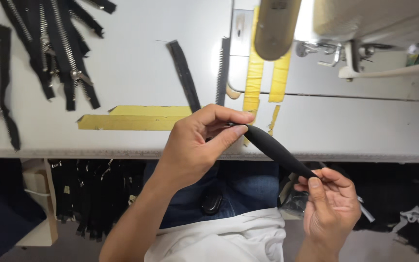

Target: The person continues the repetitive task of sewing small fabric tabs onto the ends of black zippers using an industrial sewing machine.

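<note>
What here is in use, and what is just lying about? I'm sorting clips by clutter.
In use:
left hand
right hand
black strip, held at both ends

Lying about:
zippers on the table
yellow tape
zipper halves
sewing machine
hanging zippers under the table edge

Pinching one end of a black fabric strip (275,151) with the left hand (197,145), gripping the other end with the right hand (330,204). Lying beyond the left hand: yellow tape (132,121), black zippers (59,43), on a white table (136,68).
</note>
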